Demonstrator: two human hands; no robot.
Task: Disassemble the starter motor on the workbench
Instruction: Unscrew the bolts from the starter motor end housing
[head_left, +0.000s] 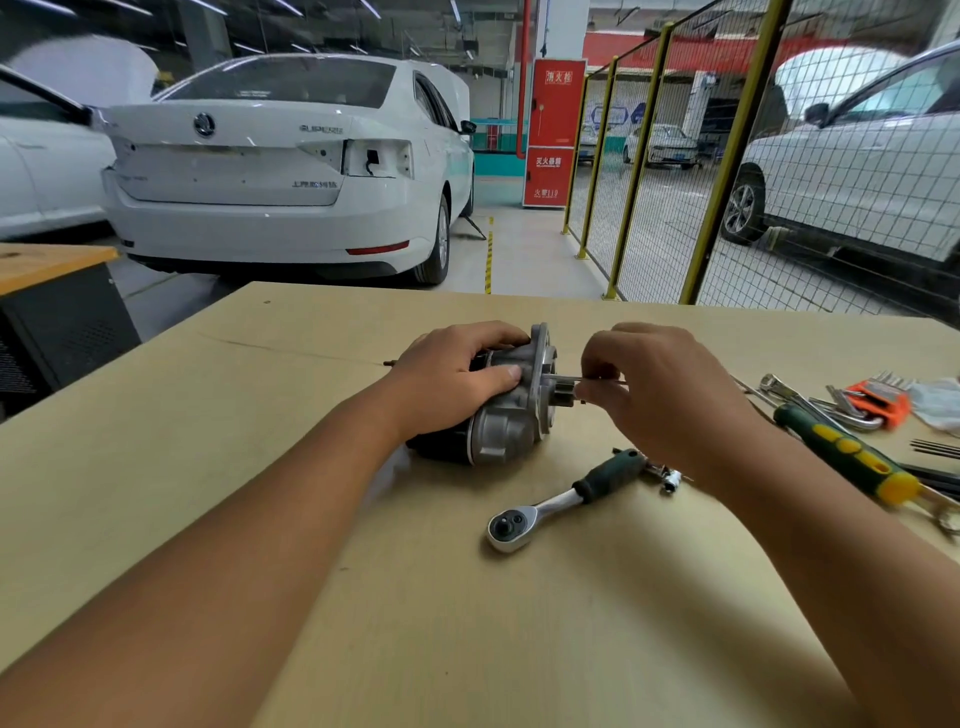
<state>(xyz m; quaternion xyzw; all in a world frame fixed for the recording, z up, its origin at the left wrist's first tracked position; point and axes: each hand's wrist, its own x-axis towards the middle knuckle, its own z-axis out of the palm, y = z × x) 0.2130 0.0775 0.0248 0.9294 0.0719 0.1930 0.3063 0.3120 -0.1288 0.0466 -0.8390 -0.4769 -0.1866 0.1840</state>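
Observation:
The starter motor (506, 421) lies on its side in the middle of the workbench (208, 415), its silver flanged nose housing facing right and its black body to the left. My left hand (452, 379) grips the motor from above, thumb against the housing. My right hand (660, 395) pinches a thin metal rod (582, 380) that runs horizontally out of the flange beside the pinion gear (566, 397). The far end of the motor body is hidden under my left hand.
A ratchet wrench (561, 499) with a green-black grip lies just in front of the motor, a small socket (670, 478) near its handle. At the right edge lie a green-yellow screwdriver (847, 452), spanners (810, 402), an orange hex key set (883, 402) and a white cloth (940, 405).

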